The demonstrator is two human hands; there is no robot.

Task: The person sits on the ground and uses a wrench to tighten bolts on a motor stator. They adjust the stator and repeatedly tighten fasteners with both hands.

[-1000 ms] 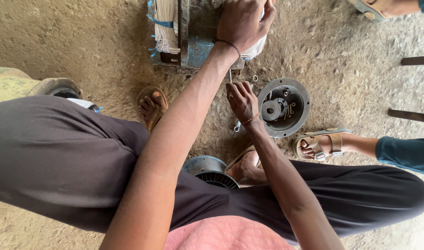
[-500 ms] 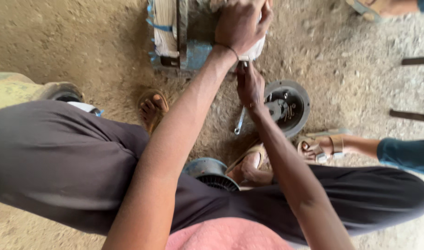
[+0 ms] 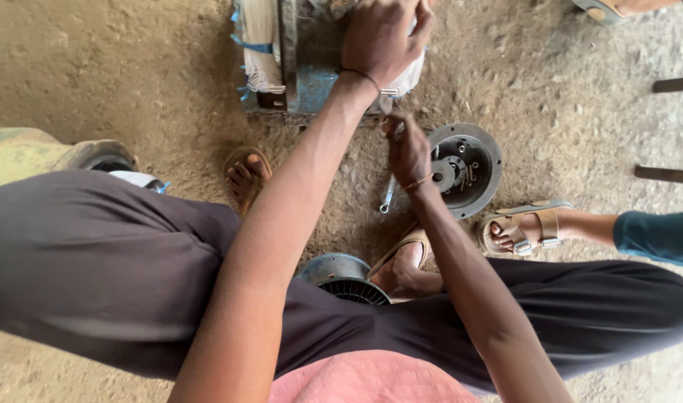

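Observation:
My left hand [image 3: 386, 37] reaches far forward and grips the top of a blue motor body [image 3: 308, 71] with pale windings, over a white cloth [image 3: 408, 75]. Just below it, my right hand [image 3: 407, 149] is raised to the motor's near edge. Its fingers are pinched on a thin metal piece [image 3: 390, 95]; what that piece is cannot be made out. A round grey end cover [image 3: 472, 168] holding a few loose bolts lies on the dirt just right of my right hand. A small spanner [image 3: 387, 195] lies below that hand.
A round finned cover [image 3: 345, 277] sits between my legs by my right foot [image 3: 405, 265]; my left foot [image 3: 246, 175] is in a sandal. Another person's sandalled foot [image 3: 520, 227] and teal trouser leg [image 3: 658, 237] come in from the right. Dark bars [image 3: 666, 174] lie at the right edge.
My right hand has lifted off the grey end cover and moved up to the motor's near edge, under my left hand. The left hand has stayed on the motor.

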